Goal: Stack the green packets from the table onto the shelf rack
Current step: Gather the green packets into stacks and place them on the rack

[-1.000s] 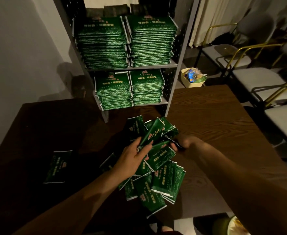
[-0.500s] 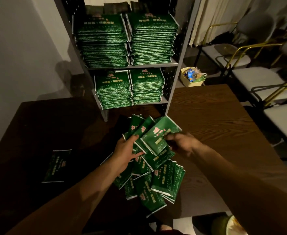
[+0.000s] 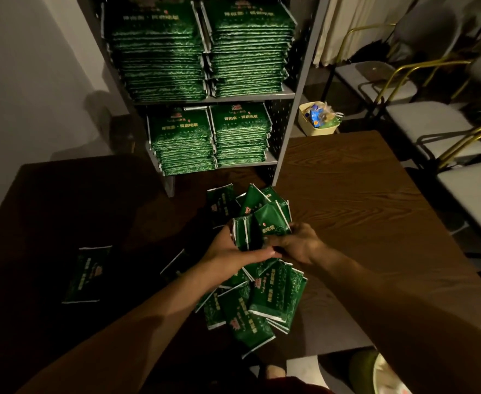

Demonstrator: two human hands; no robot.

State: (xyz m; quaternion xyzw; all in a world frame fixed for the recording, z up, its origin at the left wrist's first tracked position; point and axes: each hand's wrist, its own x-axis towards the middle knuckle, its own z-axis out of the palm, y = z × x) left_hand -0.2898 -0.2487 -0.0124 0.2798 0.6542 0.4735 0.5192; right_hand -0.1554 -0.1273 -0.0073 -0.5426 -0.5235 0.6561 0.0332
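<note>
A heap of green packets (image 3: 265,302) lies on the dark wooden table (image 3: 361,200) in front of me. Above it, my left hand (image 3: 233,253) and my right hand (image 3: 299,243) together hold a small bundle of green packets (image 3: 262,226), tilted upright between them. One packet (image 3: 87,275) lies alone at the table's left. The grey shelf rack (image 3: 289,132) stands at the table's far edge, with two tall packet stacks (image 3: 202,52) on its upper shelf and two lower stacks (image 3: 211,140) beneath.
A yellow basket (image 3: 317,120) with small items sits on the floor right of the rack. Chairs with gold frames (image 3: 432,120) line the right side. A grey wall is at the left.
Both hands came together over the heap. The packets they were sorting are now gathered into one bundle held between them, nearer to me than before.
</note>
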